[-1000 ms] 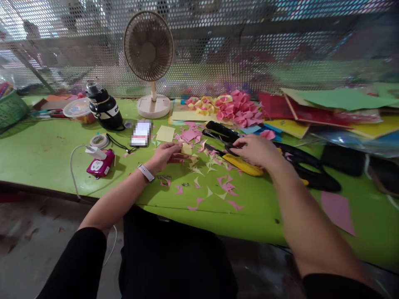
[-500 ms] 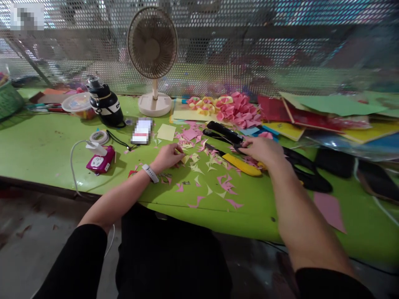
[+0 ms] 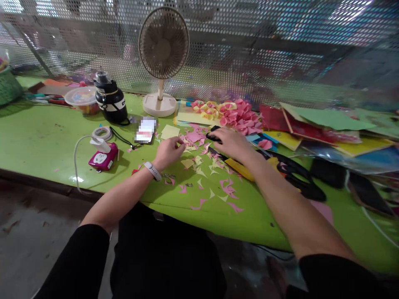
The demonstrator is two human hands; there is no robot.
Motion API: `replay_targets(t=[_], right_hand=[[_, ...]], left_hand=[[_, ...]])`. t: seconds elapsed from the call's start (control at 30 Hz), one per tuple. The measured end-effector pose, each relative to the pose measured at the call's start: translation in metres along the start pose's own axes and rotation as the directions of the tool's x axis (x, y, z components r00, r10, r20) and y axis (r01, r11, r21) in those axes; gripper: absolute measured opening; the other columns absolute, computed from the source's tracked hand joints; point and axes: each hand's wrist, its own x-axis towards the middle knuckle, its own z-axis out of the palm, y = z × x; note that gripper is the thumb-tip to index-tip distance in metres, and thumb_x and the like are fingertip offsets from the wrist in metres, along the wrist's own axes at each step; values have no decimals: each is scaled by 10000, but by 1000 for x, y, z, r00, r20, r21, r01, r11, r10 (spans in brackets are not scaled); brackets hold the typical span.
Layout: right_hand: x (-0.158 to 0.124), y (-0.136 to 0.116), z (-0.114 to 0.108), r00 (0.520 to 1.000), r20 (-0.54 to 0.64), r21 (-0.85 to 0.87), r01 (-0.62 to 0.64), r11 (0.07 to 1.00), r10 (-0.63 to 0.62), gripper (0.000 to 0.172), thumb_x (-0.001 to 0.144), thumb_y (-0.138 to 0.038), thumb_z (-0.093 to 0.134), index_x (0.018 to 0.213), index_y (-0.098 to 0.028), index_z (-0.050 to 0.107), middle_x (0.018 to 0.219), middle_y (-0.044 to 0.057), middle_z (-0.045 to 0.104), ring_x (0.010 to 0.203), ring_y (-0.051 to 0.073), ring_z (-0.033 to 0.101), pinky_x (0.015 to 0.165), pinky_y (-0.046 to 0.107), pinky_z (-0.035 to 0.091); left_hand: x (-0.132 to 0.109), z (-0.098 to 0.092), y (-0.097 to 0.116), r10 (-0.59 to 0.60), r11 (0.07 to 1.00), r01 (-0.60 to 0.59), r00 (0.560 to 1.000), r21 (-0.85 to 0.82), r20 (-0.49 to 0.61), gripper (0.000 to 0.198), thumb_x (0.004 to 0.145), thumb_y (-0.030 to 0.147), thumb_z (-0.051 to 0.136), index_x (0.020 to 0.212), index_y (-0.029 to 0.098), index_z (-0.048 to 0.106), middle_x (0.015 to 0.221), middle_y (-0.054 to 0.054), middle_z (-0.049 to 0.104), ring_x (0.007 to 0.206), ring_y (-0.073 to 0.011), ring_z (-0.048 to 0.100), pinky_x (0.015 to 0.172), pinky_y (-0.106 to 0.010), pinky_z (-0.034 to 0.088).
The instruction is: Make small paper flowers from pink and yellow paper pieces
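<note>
My left hand (image 3: 168,151), with a white wristband, rests on the green table (image 3: 46,141) among paper scraps. Its fingers are curled in a pinch, and what they hold is too small to name. A loose yellow paper piece (image 3: 187,163) lies just right of it. My right hand (image 3: 232,143) reaches over and closes on a black stapler (image 3: 212,135), whose end shows beyond the fingers. Several pink and yellow paper scraps (image 3: 226,187) are strewn between and in front of both hands.
A yellow utility knife (image 3: 238,168) and black scissors (image 3: 297,176) lie under my right forearm. Behind are folded paper flowers (image 3: 237,114), a small fan (image 3: 163,45), a black bottle (image 3: 111,101), a phone (image 3: 145,131), a pink charger (image 3: 102,158) and coloured paper sheets (image 3: 327,120).
My right hand moved left from the yellow knife's area onto the black stapler. My left hand shifted slightly up and away, and the yellow piece now lies on the table beside it.
</note>
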Motion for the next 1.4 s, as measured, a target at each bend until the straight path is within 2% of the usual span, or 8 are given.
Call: replay_targets(t=[0.13, 0.3, 0.47, 0.6, 0.73, 0.9, 1.17, 1.4], right_hand=[[49, -29, 13, 972, 162, -146, 193, 970, -169, 572, 795, -80, 587, 1364, -136, 594, 1413, 142, 600, 1249, 302, 568, 955, 369, 456], [76, -28, 30, 952, 294, -189, 140, 972, -80, 344, 864, -167, 540, 1138, -209, 743, 1115, 110, 748, 985, 286, 678, 796, 361, 498], [66, -17, 33, 996, -18, 17, 93, 996, -93, 393, 892, -184, 493, 1165, -251, 767, 1229, 77, 721, 1098, 291, 665, 933, 417, 516], [28, -22, 26, 927, -349, 307, 253, 917, -139, 368, 889, -190, 560, 1188, -278, 755, 1438, 51, 588, 1317, 292, 540, 1107, 495, 433], [-21, -36, 27, 851, -474, 407, 440, 800, -226, 375, 890, -150, 586, 1149, -360, 758, 1513, -26, 510, 1386, 271, 468, 1154, 541, 373], [-53, -42, 36, 843, -500, 482, 464, 743, -201, 303, 892, -182, 638, 1090, -365, 777, 1465, -17, 561, 1362, 281, 494, 1130, 557, 393], [-62, -44, 45, 900, -425, 768, 306, 563, 91, 121, 869, -357, 732, 974, -334, 788, 1310, 23, 666, 1258, 257, 581, 1079, 528, 462], [-66, -51, 43, 927, -298, 886, 180, 427, 227, 211, 833, -438, 756, 926, -249, 747, 984, 46, 740, 928, 217, 694, 887, 430, 583]], left_hand=[[1, -1, -1, 3, 995, -7, 1000, -100, -31, 132, 866, 265, 620, 828, 154, 681, 512, 13, 561, 438, -95, 458, 502, -230, 320], [1, -3, 0, -62, 979, 66, 998, -191, 28, 114, 877, 236, 628, 857, 136, 679, 528, 8, 597, 446, -88, 531, 493, -203, 375], [6, -10, 4, -201, 864, 220, 975, -452, 91, 91, 902, 197, 629, 870, 116, 657, 558, 0, 628, 466, -83, 587, 525, -203, 463], [9, -10, 4, -283, 636, 401, 916, -660, 284, 299, 959, 377, 580, 877, 104, 674, 847, -120, 751, 700, -146, 721, 684, -278, 572], [5, 1, 3, -195, 425, 535, 842, -730, 503, 308, 955, 388, 591, 938, 98, 693, 915, -131, 755, 811, -162, 731, 825, -320, 598], [-2, 12, 5, -184, 442, 522, 849, -729, 496, 97, 910, 75, 614, 967, 97, 689, 822, -42, 727, 661, -57, 671, 764, -207, 578], [-8, 15, 9, -92, 477, 492, 852, -728, 516, 338, 943, 86, 571, 1269, 159, 616, 1039, -98, 756, 851, -136, 744, 974, -371, 559], [-13, 15, 10, 51, 521, 379, 881, -765, 471, 422, 923, 319, 657, 1312, 166, 598, 1231, -161, 703, 1033, -218, 725, 991, -422, 546]])
